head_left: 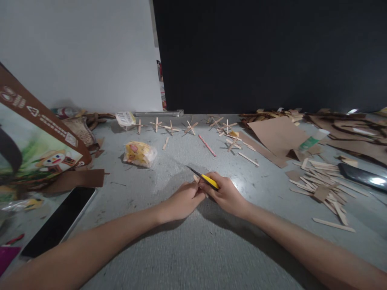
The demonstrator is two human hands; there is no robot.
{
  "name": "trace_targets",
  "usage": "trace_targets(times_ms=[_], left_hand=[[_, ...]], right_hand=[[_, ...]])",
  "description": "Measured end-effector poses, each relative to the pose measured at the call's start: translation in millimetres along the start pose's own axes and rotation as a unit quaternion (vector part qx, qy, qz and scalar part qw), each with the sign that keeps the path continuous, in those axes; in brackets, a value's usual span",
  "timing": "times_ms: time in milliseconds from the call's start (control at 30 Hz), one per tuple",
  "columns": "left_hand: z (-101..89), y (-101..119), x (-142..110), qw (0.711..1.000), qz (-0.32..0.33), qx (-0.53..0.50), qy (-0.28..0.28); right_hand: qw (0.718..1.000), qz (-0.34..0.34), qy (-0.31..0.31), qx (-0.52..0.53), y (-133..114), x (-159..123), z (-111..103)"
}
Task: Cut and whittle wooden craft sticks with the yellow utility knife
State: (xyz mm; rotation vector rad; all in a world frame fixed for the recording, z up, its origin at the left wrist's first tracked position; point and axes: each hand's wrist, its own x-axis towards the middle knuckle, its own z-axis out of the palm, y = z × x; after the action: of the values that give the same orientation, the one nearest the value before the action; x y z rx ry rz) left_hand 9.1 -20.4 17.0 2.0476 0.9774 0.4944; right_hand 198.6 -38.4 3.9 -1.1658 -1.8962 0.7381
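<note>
My two hands meet low over the middle of the grey table. My right hand (225, 193) is closed around a yellow craft knife (210, 182), whose dark pointed end aims up and to the left. Pinched in my left hand (184, 199) is a wooden craft stick (196, 178); only its tip shows between the hands, and the fingers hide the rest. Beyond them lies a red-and-white striped pencil (207, 146). Farther back, several crossed-stick pieces (190, 128) stand in a row. A loose pile of craft sticks (328, 181) lies at the right.
At the left are a black phone (60, 221) and a large printed bag (45, 141). A yellow plastic packet (139, 154) sits ahead. Cardboard (273, 135), a green-labelled tube (313, 140) and a dark glossy object (363, 176) lie at the right. A dark panel (272, 56) rises behind.
</note>
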Motion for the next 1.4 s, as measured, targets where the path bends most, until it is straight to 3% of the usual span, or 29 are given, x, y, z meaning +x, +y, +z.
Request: trace_targets(times_ms=[133,267,467,600,733,867,967,1133,1400], left_hand=[[1.3,-2,0,0.999,0.006,-0.046,0.016],[4.0,-10,4,0.991,-0.04,-0.127,0.016],[3.4,-23,12,0.942,-0.073,-0.322,0.052],[1.6,-24,13,0.924,-0.057,-0.372,0.066],[-4.6,-25,13,0.927,-0.052,-0.364,0.073],[-20.4,-33,17,0.944,-0.033,-0.287,0.156],[-29.8,-39,19,0.954,-0.027,-0.235,0.186],[-29.5,-43,17,0.96,-0.032,-0.206,0.189],[-24.6,-42,16,0.952,-0.024,-0.248,0.179]], right_hand=[[1.0,-0.007,-0.008,0.015,-2,1,0],[0.999,0.011,-0.004,0.038,-1,1,-1],[0.992,0.078,0.071,0.076,2,2,-2],[0.987,0.099,0.103,0.078,1,2,-3],[0.984,0.092,0.128,0.081,3,-2,-2],[0.995,0.037,0.084,0.038,9,-9,-5],[0.997,-0.009,0.064,-0.044,13,-10,-10],[0.988,-0.056,0.079,-0.119,15,-11,-12],[0.984,-0.079,0.031,-0.156,14,-16,-11]])
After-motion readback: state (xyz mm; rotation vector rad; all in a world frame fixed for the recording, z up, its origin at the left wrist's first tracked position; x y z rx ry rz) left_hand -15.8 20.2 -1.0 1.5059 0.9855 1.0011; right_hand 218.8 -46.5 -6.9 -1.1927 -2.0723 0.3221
